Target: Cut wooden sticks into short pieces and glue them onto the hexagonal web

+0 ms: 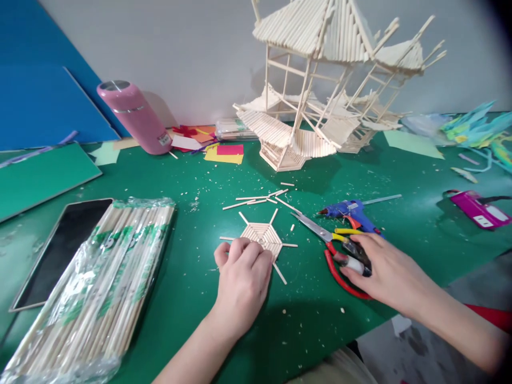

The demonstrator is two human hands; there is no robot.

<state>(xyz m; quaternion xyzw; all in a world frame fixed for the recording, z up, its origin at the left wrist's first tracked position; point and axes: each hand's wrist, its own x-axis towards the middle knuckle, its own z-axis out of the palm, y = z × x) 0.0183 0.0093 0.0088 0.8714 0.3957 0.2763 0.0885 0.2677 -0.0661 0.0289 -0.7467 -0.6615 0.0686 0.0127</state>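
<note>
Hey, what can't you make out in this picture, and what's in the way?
All in the head view:
Near part of the hexagonal stick panel: hidden under the left hand.
Full handles of the scissors: partly covered by the right hand.
Top of the stick pavilion: cut off by the upper edge.
Part of the dark-screened device: beneath the stick packet.
Label on the pink bottle: too small to read.

You had bright light, apparently from above, with soft shadows under the stick pavilion [276, 127] and beside your left hand [244, 273]. Glare streaked the plastic wrap [108, 261]; edges stretched, and the upper-right corner was black.
</note>
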